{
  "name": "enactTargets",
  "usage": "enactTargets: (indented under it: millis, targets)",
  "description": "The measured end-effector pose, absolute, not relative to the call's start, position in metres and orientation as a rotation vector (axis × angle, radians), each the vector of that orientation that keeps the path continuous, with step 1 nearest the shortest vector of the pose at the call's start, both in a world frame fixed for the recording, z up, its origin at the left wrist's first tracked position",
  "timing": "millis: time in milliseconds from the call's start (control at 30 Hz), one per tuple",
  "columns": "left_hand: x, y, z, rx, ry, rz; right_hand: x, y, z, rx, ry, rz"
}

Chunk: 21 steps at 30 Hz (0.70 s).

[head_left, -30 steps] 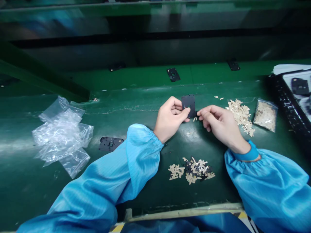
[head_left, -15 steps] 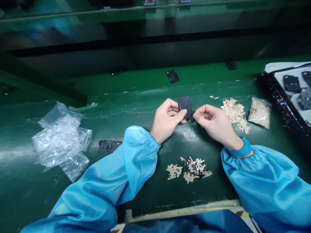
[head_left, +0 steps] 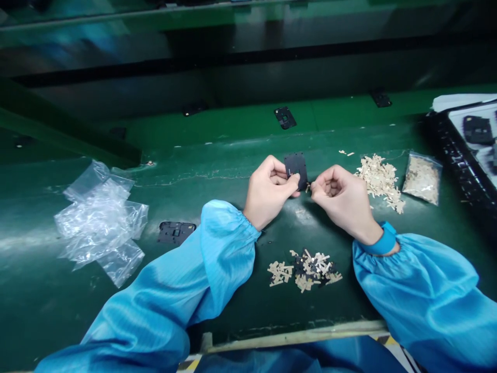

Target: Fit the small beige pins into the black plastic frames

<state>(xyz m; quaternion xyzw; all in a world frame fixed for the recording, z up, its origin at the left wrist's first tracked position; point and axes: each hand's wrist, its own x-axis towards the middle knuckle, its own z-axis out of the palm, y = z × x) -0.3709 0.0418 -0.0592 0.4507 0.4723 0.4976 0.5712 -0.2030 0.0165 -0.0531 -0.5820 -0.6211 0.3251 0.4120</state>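
Observation:
My left hand (head_left: 269, 190) pinches a small black square plastic part (head_left: 295, 167) between thumb and fingers, holding it upright above the green table (head_left: 217, 166). My right hand (head_left: 341, 199) is curled right beside the part's lower right corner, its fingertips pinched on a tiny beige strip (head_left: 308, 188) that touches the part. Both arms wear blue sleeves. Below the hands lies a small heap of beige and black strips (head_left: 306, 268).
Crumpled clear plastic bags (head_left: 99, 220) lie at the left, with a black part (head_left: 176, 232) beside them. A loose pile of beige strips (head_left: 379, 178) and a small bag of them (head_left: 422, 178) sit at the right. A black tray (head_left: 454, 155) holds more parts. Another black part (head_left: 285, 117) rests further back.
My hands stayed together at the black part; the right fingertips closed in tighter against its lower corner. The view shifted slightly.

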Motion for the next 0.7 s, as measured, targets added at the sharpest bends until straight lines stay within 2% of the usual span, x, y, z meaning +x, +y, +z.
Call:
enactTargets:
  millis: [300, 700]
  targets:
    - [-0.3698, 0.0399, -0.0558, 1.063, 1.086, 1.189, -0.2049, 0.0165, -0.0526, -1.504, -1.631, 0.714]
    - [-0.3706, 0.0404, -0.0555, 1.080, 1.072, 1.187, -0.2030, 0.0181, -0.0516, -1.490, -1.533, 0.910]
